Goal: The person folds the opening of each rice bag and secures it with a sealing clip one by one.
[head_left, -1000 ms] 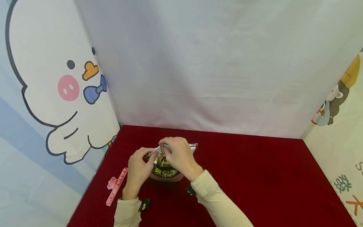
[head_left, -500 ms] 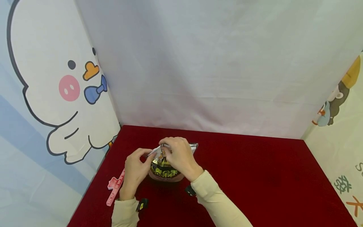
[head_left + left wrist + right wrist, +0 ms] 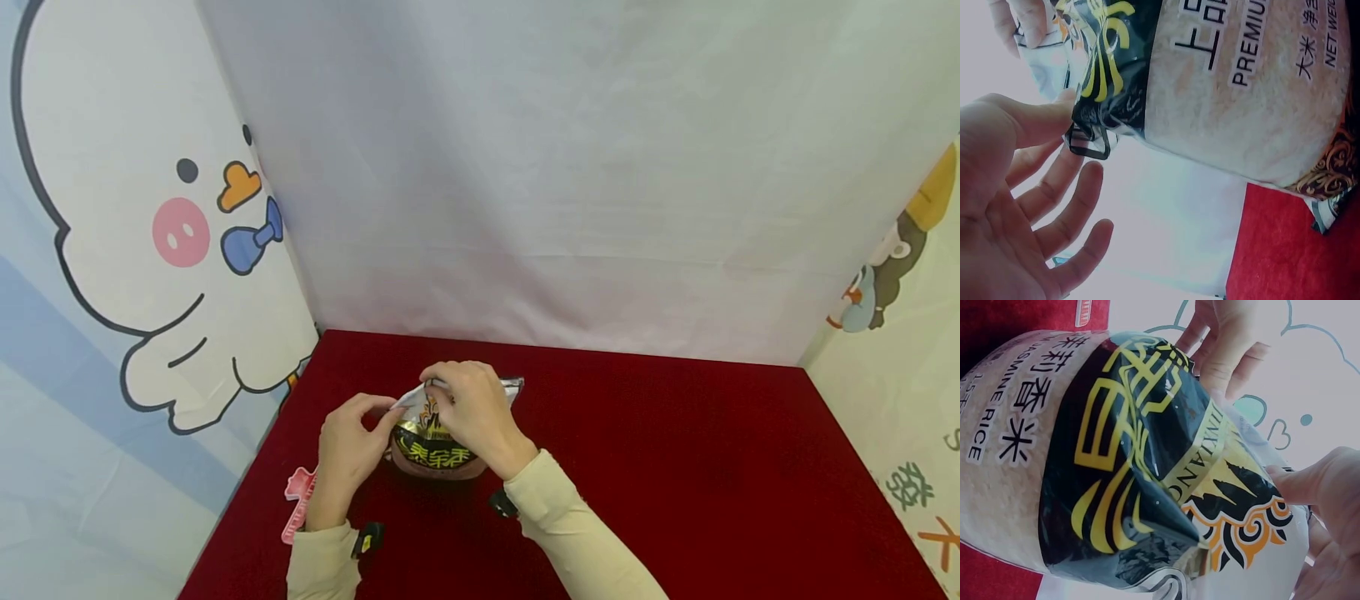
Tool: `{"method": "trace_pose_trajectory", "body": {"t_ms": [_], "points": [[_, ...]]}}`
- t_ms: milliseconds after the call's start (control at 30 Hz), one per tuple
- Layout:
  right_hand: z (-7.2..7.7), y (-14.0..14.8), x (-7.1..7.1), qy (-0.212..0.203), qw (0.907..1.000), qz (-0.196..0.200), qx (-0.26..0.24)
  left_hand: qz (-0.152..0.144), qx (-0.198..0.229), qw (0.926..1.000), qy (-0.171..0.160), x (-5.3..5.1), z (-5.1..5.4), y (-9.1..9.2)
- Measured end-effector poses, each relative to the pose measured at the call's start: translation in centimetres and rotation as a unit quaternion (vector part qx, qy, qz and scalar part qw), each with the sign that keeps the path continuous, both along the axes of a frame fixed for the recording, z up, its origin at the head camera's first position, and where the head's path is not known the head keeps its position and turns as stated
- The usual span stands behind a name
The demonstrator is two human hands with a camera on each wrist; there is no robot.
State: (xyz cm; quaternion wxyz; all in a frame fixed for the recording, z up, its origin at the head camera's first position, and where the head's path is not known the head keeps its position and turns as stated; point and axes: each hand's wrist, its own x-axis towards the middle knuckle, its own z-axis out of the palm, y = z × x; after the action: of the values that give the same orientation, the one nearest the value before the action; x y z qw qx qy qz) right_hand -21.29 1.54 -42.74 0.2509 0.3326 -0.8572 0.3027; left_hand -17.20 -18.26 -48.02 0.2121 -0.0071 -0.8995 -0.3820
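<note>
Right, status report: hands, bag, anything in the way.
Left hand, right hand both pinching top of bag. Bag upright. Clip left of bag, not obstructing.

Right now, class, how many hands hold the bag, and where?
2. The left hand pinches the bag at its upper left corner; the right hand pinches its top, farther right. None seems hidden.

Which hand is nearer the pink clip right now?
The left hand, partly blocking the head view of the pink clip; the right hand holds the rice bag farther from it.
</note>
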Motion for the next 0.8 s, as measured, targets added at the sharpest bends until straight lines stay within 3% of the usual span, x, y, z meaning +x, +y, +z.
{"method": "trace_pose_trajectory", "body": {"t_ms": [533, 800], "points": [[0.1, -0.1, -0.1, 0.008, 1.0000, -0.005, 0.003, -0.004, -0.018, 0.9998, 0.012, 0.0, 0.2, -0.9], [0.1, -0.1, 0.1, 0.005, 1.0000, -0.004, 0.004, -0.014, -0.065, 0.9977, 0.013, 0.2, -0.2, -1.1]]}}
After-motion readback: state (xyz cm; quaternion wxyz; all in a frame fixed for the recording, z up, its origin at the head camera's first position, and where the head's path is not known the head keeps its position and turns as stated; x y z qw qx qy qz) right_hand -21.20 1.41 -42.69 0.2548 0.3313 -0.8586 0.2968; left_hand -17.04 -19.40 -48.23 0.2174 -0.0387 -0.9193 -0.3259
